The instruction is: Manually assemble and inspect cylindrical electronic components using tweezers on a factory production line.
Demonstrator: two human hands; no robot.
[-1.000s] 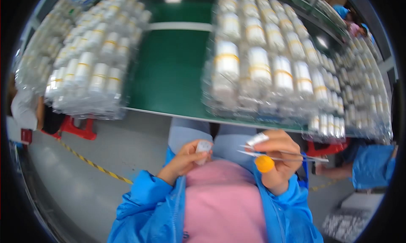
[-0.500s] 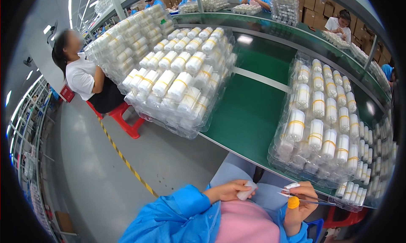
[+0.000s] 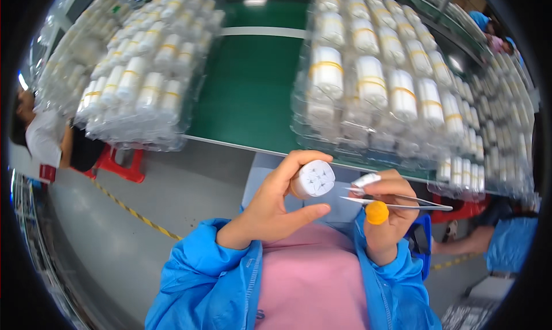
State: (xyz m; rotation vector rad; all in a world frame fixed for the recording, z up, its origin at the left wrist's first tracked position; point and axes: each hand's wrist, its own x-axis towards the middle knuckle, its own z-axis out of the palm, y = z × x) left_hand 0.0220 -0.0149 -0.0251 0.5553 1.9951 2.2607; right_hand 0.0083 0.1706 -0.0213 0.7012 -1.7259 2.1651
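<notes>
My left hand [image 3: 270, 206] now lifts the white roll [image 3: 312, 179] end-on toward me — right hand [image 3: 386, 212] still pinches the tweezers [image 3: 397, 202].

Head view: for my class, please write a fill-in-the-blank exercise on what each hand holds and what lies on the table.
1. The left hand holds a small white ____.
2. The right hand holds metal ____.
3. A cap on one right fingertip is coloured ____.
4. The table top is coloured ____.

Missing words: cylinder; tweezers; orange; green.
</notes>
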